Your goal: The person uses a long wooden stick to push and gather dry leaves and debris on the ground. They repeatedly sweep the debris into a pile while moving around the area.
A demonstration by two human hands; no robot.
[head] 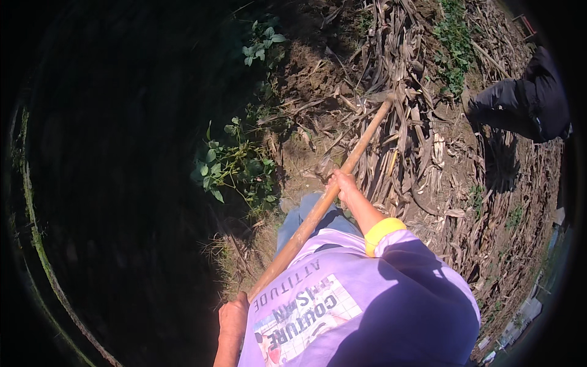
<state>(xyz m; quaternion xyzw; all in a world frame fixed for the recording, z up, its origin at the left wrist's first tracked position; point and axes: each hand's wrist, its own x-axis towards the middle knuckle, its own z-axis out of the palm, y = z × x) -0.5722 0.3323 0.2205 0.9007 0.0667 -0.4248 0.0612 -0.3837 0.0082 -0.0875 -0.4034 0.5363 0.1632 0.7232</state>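
A long wooden handle [316,213] runs slantwise across my body. My right hand [344,183] is closed around its middle, in front of my thighs. At the rear end, beside my left hip, my left hand [235,309] grips the same handle. The far end reaches a heap of dry corn stalks and leaves [399,55]. There a flat greyish hoe head [377,97] shows in part, lying against the litter and soil. How deep its edge sits is hidden by the leaves.
Leafy green plants [238,165] grow along the ground's left edge, with deep shadow beyond. A person in dark trousers [518,105] is at the far right. Bare broken soil [312,75] lies left of the heap; more dry stalks [513,229] cover the right side.
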